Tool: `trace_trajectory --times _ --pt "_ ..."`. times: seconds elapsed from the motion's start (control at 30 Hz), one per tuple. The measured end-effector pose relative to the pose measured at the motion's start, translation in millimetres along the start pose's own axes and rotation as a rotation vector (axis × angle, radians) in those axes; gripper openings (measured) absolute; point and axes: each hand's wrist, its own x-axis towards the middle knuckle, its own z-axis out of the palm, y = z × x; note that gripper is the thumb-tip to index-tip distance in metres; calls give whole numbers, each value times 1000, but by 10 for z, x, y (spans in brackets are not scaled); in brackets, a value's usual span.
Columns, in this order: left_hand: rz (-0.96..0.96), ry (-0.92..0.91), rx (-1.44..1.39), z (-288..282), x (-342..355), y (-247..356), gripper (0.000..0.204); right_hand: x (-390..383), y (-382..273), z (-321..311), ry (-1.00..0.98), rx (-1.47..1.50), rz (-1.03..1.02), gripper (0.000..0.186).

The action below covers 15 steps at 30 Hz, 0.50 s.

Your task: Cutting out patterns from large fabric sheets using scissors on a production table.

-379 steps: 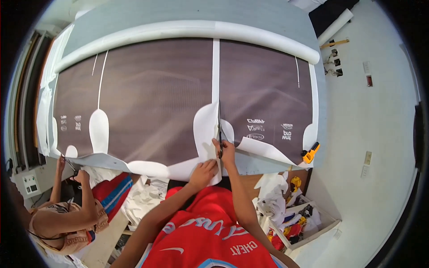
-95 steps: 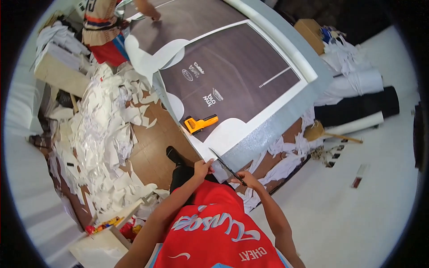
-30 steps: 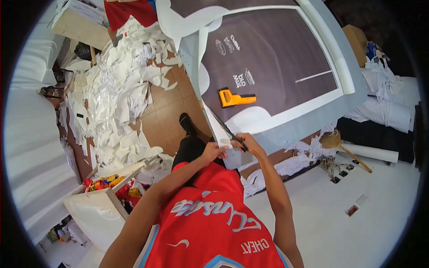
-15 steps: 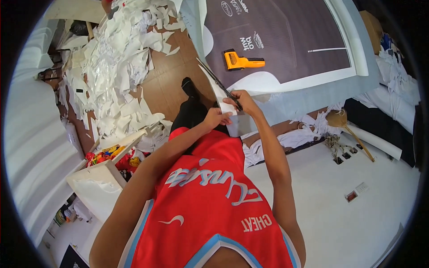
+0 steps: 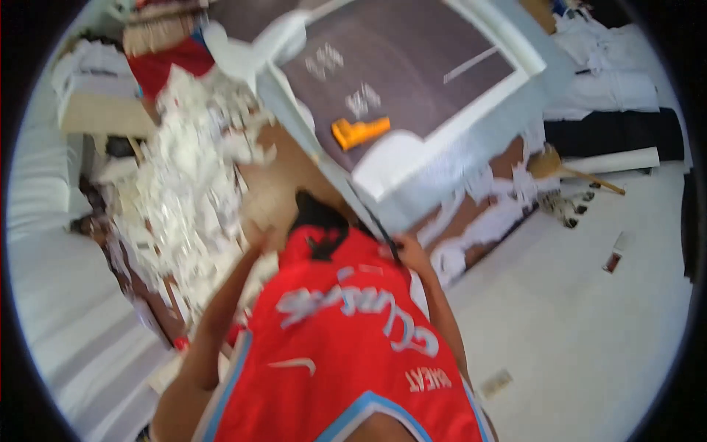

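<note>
My right hand (image 5: 411, 252) is closed around the handles of long dark scissors (image 5: 380, 223) beside my lap. Their blades point up and left, along the near left edge of the table (image 5: 431, 180). My left hand (image 5: 259, 237) is out to the left, between my leg and the heap of white scraps (image 5: 195, 169). Motion blurs its fingers, so whether it holds anything does not show. On the table lies a dark grey printed sheet (image 5: 412, 66) with a white border. An orange pistol-shaped tool (image 5: 359, 132) rests on the sheet.
The scraps cover much of the brown floor (image 5: 283, 173) on the left. White strips (image 5: 482, 221) lie along the table's near side. At right are a wooden-handled tool (image 5: 589, 179), a white roll (image 5: 626, 163) and a black roll (image 5: 618, 136).
My left hand has moved away from the scissors, left toward the scraps. The white piece between my hands is no longer seen there. My right hand keeps the scissors; the whole view has shifted.
</note>
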Motion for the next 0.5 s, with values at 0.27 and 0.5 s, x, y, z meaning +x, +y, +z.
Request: trace_trajectory --times 0.27,0.5 --pt "1269 64 238 649 -989 1789 51 -652 1251 886 104 26 286 38" --pt "1789 -5 704 864 -560 2832 67 -101 562 1657 392 127 215 37"
